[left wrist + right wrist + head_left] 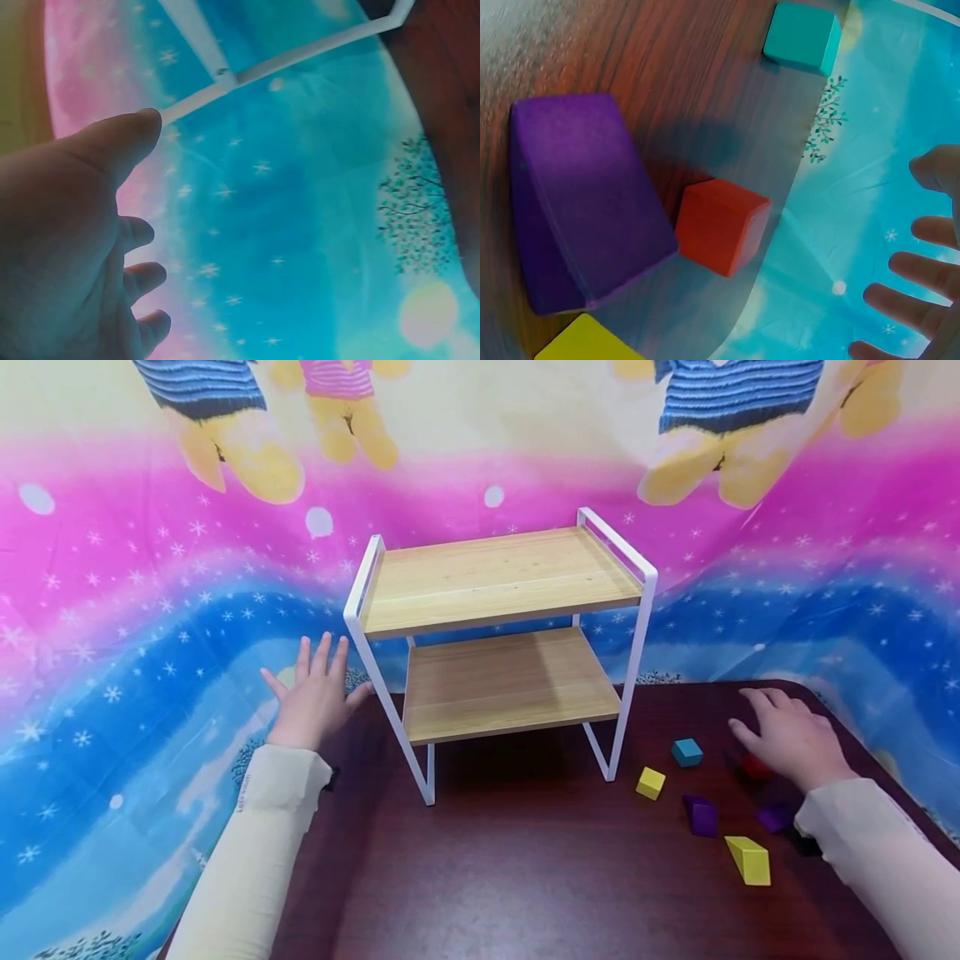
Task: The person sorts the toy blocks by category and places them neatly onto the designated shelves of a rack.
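Observation:
A small two-tier shelf with light wooden boards (498, 578) and a white frame (630, 668) stands upright at the back of the table. My left hand (311, 708) is raised beside its left side, fingers spread and holding nothing. Over the right part of the table hovers my right hand (798, 742), its fingers loosely extended and free of any object. Below it a red block (720, 225) is partly hidden in the head view. Nearby lie a teal block (687, 752), a yellow cube (650, 783), a purple wedge (701, 817), another purple block (776, 816) and a yellow wedge (748, 862).
The dark reddish-brown table (480, 877) has a rounded far right corner. Behind and around it hangs a colourful cloth (465, 489) with snowflakes and bear figures. White shelf legs (427, 777) reach down to the tabletop.

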A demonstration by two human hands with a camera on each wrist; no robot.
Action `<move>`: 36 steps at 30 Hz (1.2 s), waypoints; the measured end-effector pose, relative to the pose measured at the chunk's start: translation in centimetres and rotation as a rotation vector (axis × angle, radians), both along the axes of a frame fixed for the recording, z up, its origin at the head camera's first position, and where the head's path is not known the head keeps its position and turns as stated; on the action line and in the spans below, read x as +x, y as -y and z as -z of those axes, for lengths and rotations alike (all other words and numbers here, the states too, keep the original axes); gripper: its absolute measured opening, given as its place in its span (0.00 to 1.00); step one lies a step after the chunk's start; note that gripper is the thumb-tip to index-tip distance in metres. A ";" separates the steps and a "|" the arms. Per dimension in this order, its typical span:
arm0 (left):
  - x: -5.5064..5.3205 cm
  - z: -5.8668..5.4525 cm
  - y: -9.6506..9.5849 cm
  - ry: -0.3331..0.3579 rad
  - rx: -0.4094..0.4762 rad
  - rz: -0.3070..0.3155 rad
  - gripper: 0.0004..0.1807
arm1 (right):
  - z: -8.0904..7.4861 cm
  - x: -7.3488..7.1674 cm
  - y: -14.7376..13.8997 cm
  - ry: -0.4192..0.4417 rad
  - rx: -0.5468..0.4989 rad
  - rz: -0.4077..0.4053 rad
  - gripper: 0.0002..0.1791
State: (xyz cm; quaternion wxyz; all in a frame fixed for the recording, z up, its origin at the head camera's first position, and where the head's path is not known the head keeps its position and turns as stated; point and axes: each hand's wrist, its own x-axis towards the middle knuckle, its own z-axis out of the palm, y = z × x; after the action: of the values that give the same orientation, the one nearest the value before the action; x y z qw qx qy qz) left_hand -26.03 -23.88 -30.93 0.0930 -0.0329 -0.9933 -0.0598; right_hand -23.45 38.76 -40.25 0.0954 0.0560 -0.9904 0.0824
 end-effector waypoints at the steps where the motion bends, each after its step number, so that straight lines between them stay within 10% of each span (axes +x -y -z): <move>1: 0.2 -0.3 0.0 -0.005 0.002 0.002 0.49 | 0.0 0.0 0.1 -0.001 -0.004 -0.002 0.37; 36: 3.9 -7.2 -0.6 -0.009 0.096 0.045 0.55 | 0.9 0.2 3.2 0.189 -0.121 -0.193 0.33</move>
State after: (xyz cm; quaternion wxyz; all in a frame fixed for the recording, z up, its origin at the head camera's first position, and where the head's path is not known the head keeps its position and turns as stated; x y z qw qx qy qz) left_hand -22.14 -23.27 -23.68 0.0977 -0.0512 -0.9879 -0.1095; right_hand -23.28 35.60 -41.13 -0.0035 0.1373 -0.9782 0.1558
